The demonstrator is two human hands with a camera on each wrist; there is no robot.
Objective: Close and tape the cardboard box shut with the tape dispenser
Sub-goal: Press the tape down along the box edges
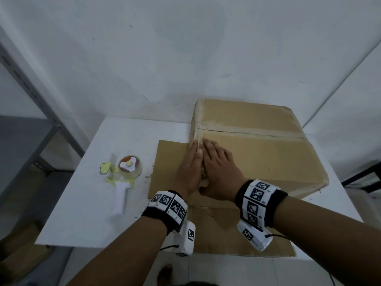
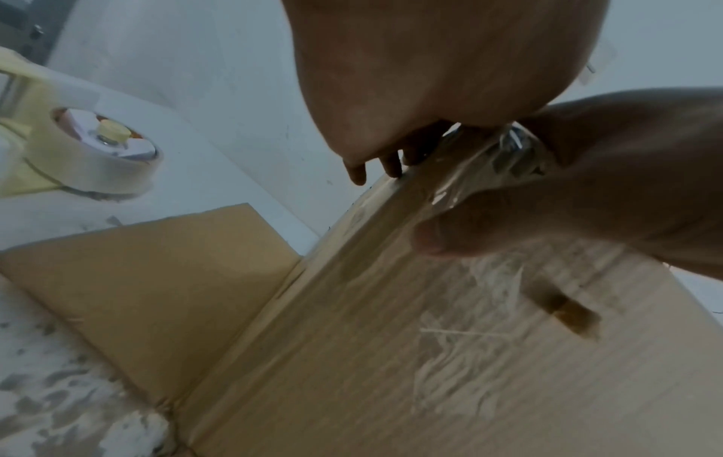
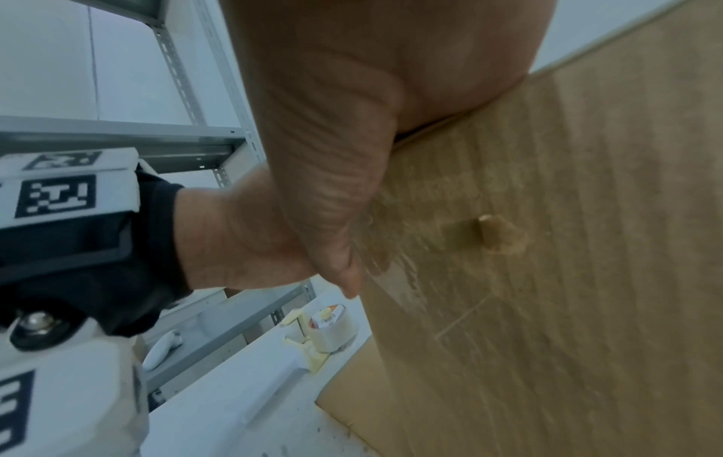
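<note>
White wall behind, white bench (image 1: 86, 203) in front of it. Far left: grey metal shelving (image 1: 31, 93), partly cut off by the frame edge; its lower shelves too dark to read from the head view.

Left on the bench: tape dispenser (image 1: 123, 178) lay flat, white handle toward the person, clear roll at the far end, well apart from both hands. Label on the roll core too small to read.

Flat cardboard sheet (image 1: 165, 168) lay on the bench under the cardboard box (image 1: 257, 153); its near edge reached the bench edge.

Centre: left hand (image 1: 190, 172) lay flat, fingers straight, against the box's left edge, pressing the clear tape strip (image 2: 375, 222) that ran along that corner. Fingertips visible in the left wrist view; the palm filled the top of that frame and hid the rest. Crumpled tape end sat between the two hands, details blurred.

Right hand (image 1: 219, 172) lay flat on the box top just beside the left hand, fingers extended, gripping nothing. Right wrist view showed mostly palm; fingers hidden there.

Right: box stood closed, flaps down, centre seam taped across. Far right corner dark, unclear. Both wrists wore black bands with white marker blocks.
</note>
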